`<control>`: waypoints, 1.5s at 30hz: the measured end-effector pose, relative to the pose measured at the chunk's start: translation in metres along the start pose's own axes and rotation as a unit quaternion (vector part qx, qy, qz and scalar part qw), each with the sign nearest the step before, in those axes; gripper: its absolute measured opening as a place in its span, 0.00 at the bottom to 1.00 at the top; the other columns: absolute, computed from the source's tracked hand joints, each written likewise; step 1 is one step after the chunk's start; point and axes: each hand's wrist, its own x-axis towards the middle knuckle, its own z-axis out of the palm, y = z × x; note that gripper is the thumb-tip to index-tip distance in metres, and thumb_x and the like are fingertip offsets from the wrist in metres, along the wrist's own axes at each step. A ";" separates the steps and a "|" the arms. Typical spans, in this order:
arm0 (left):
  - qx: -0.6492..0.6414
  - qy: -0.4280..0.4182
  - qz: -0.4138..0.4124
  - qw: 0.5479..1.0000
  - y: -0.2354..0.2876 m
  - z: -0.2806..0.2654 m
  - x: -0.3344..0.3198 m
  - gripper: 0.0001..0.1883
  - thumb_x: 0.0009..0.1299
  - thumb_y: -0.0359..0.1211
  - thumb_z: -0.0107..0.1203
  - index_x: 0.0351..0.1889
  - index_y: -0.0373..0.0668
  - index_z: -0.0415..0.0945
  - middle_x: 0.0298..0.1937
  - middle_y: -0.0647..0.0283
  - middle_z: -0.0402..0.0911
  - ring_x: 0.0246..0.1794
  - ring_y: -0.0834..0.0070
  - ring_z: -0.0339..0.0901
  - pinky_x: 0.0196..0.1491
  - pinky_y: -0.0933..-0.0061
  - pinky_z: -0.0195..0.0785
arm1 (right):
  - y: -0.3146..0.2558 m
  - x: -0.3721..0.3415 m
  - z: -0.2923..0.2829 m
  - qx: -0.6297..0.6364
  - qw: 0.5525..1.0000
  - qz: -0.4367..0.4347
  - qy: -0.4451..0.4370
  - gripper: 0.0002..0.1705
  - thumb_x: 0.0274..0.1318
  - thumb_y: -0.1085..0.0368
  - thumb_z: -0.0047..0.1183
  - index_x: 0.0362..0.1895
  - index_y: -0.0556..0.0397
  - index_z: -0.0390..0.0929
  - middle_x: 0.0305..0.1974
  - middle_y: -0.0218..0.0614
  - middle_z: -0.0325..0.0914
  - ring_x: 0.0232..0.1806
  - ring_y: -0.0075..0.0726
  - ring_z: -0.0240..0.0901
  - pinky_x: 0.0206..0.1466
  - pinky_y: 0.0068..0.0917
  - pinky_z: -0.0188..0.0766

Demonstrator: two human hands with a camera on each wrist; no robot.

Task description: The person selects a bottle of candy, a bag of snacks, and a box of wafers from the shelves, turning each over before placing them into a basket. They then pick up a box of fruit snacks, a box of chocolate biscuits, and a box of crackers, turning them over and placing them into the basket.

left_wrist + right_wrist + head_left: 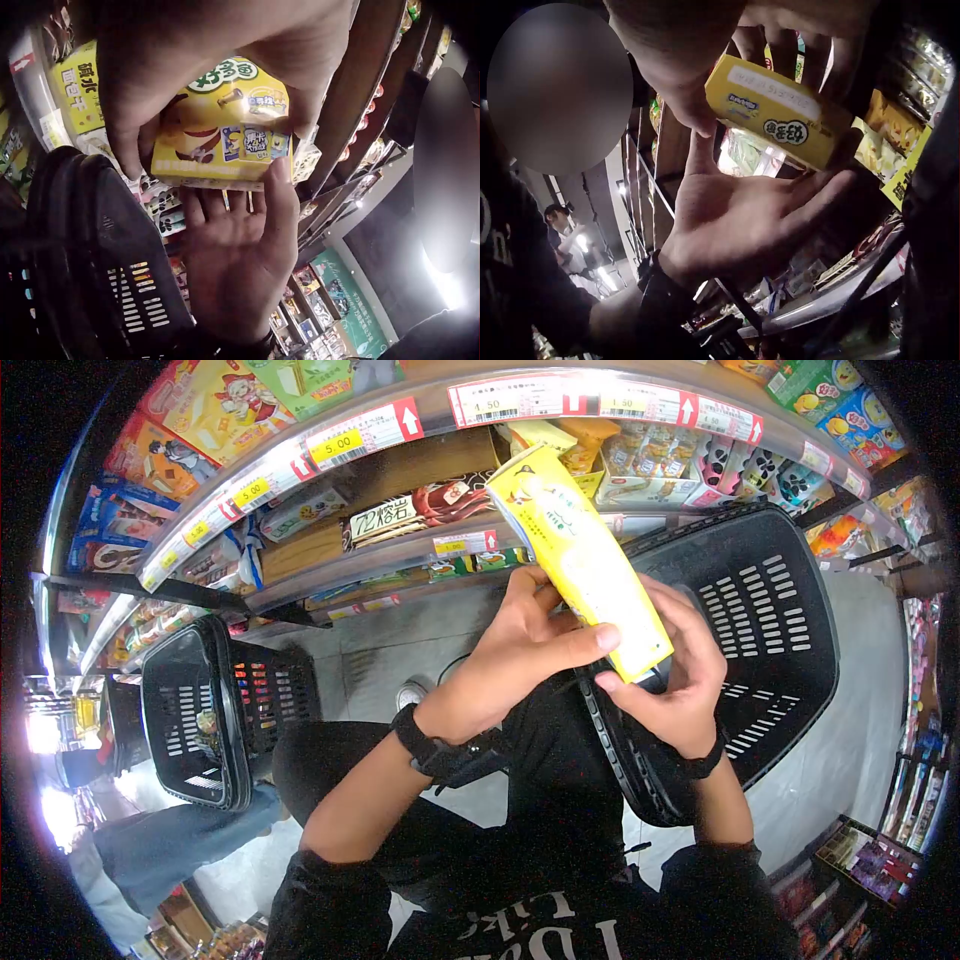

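In the head view, a yellow snack box (pixel 585 560) is tilted up in front of the shelves, gripped by both hands. The left hand (pixel 510 660), with a black watch, lays its thumb over the near end while its fingers go behind the side. From the other side the right hand (pixel 685 670) holds the lower end, its thumb by the bottom edge. Cartoon print and Chinese lettering cover the box (pixel 217 127) in the left wrist view. A white strip with stamped characters marks the end of the box (pixel 776 112) in the right wrist view.
A black shopping basket (pixel 820 600) stands beside the right arm, and a second basket (pixel 225 710) is at left. Shelves of packaged snacks with a price rail (pixel 350 445) run across the front. A display case (pixel 868 865) stands at lower right.
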 end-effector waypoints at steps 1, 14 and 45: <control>0.014 0.000 0.009 1.000 0.000 0.001 -0.001 0.38 0.69 0.30 0.66 0.68 0.33 0.51 0.66 0.51 0.67 0.70 0.66 0.65 0.72 0.60 0.60 | 0.001 0.000 -0.001 0.002 1.000 -0.006 0.007 0.41 0.40 0.70 0.74 0.61 0.64 0.72 0.60 0.57 0.75 0.65 0.53 0.72 0.67 0.44 0.67; -0.038 0.081 0.070 0.994 0.034 -0.010 -0.004 0.37 0.69 0.29 0.64 0.71 0.40 0.54 0.64 0.54 0.72 0.65 0.62 0.73 0.68 0.56 0.66 | -0.001 0.000 -0.011 0.034 0.997 -0.055 0.045 0.36 0.39 0.70 0.66 0.58 0.69 0.75 0.55 0.57 0.78 0.59 0.52 0.76 0.64 0.42 0.68; 0.222 -0.008 0.055 0.973 0.037 -0.011 0.011 0.25 0.65 0.29 0.69 0.57 0.38 0.68 0.50 0.59 0.82 0.53 0.75 0.79 0.57 0.71 0.71 | 0.003 0.004 -0.032 0.291 0.913 0.194 0.210 0.41 0.62 0.52 0.50 0.71 0.70 0.59 0.65 0.53 0.71 0.66 0.47 0.70 0.71 0.39 0.64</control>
